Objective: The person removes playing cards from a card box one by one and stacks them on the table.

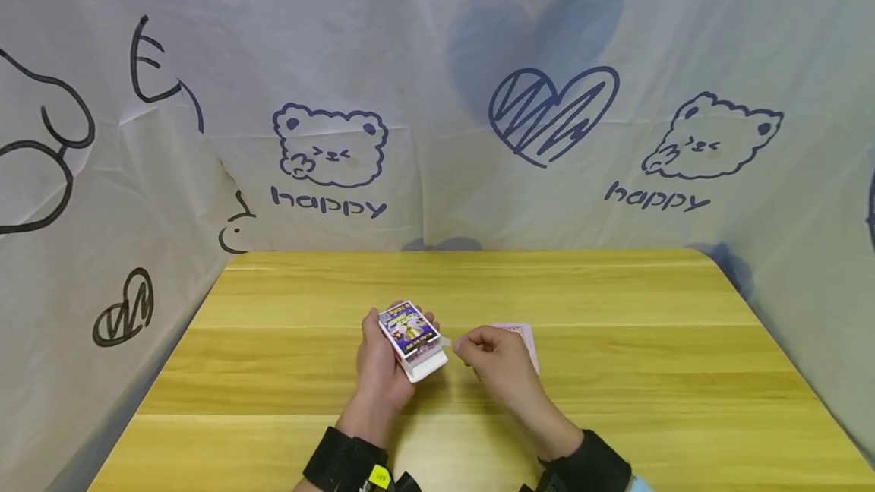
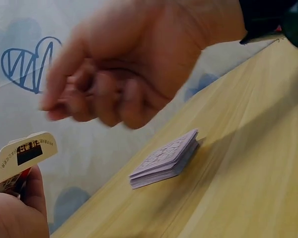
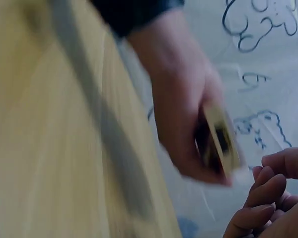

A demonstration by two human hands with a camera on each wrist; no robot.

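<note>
My left hand [image 1: 381, 370] grips a playing card box [image 1: 409, 325] with a purple and white printed front. The box's end faces me with its white flap [image 1: 428, 364] folded out; in the left wrist view the rounded flap [image 2: 27, 156] carries a dark printed patch. A small side tab sticks out toward my right hand [image 1: 502, 367]. That hand hovers beside the box, fingers curled and thumb against the index finger, with nothing visible in them. Behind it a stack of playing cards [image 2: 164, 159] lies face down on the table, partly hidden in the head view.
The wooden table [image 1: 649, 370] stretches out around the hands. White cloth walls [image 1: 437, 158] with drawn bears and hearts enclose its back and sides. Both wrists wear black bands [image 1: 588, 463].
</note>
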